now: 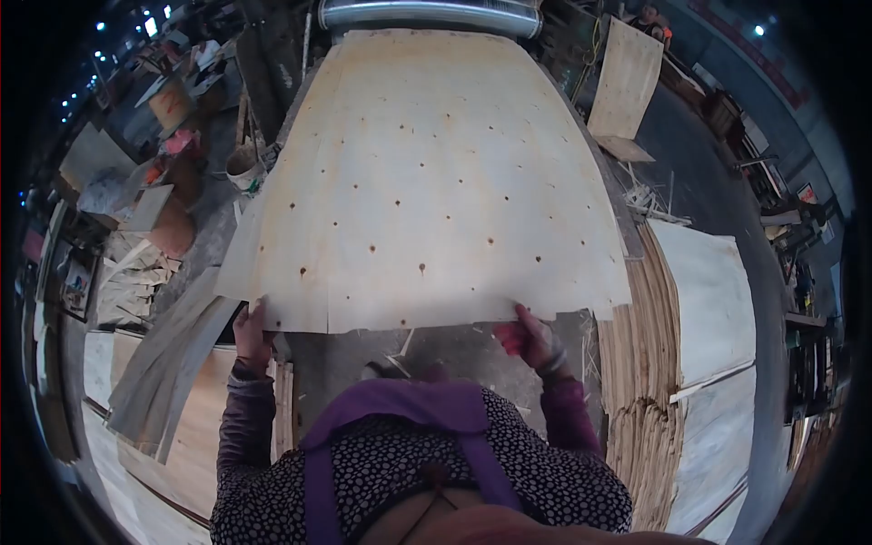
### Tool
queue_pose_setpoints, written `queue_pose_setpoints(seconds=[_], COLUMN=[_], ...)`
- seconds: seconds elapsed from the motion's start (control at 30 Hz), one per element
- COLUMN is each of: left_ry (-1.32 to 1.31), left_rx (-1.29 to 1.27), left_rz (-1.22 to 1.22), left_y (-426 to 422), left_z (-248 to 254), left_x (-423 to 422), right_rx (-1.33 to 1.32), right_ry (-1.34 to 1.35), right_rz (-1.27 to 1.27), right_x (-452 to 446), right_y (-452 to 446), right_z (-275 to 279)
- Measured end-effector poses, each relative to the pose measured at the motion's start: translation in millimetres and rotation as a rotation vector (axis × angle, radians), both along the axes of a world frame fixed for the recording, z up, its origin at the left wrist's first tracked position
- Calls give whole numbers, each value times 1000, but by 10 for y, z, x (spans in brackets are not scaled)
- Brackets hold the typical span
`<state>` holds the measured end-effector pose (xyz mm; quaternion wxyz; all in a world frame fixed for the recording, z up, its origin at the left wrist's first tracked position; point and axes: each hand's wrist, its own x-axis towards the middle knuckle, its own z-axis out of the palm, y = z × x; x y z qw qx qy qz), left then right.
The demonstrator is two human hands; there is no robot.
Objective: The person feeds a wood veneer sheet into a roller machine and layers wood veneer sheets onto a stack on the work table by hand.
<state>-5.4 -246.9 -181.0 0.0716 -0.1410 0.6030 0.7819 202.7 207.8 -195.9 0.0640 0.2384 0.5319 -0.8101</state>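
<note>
A large pale wood veneer sheet (436,191), dotted with small dark knots, stretches from just in front of me to a metal roller (431,13) at the far end. My left hand (252,336) grips the sheet's near edge toward its left corner, thumb on top. At the near edge right of the middle, my right hand (529,338) pinches the sheet between thumb and fingers. The undersides of the fingers are partly hidden by the sheet.
A tall stack of veneer sheets (640,336) stands close on my right. Loose veneer strips (173,363) lie over boards at my left. A bucket (243,169) is beside the machine, and a leaning panel (627,82) stands at the back right. Scraps litter the floor.
</note>
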Motion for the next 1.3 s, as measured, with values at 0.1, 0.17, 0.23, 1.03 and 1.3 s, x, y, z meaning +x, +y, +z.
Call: queue_pose_setpoints(seconds=[0.1, 0.17, 0.23, 1.03, 1.3], left_ry=[42, 119, 265, 122, 495], left_rx=[-253, -313, -224, -636, -885], left_rz=[-167, -201, -103, -530, -348], left_y=[-33, -70, -104, -129, 54], left_z=[379, 415, 302, -469, -555], left_x=[-77, -217, -427, -2154, -2290], right_rx=[158, 229, 282, 3, -200], right_ry=[-136, -89, -8, -195, -156], right_rz=[-26, -50, -98, 121, 46], right_x=[-53, -77, -247, -1476, -1714], right_y=[-141, -173, -181, -836, -907], right_z=[638, 788, 776, 267, 43])
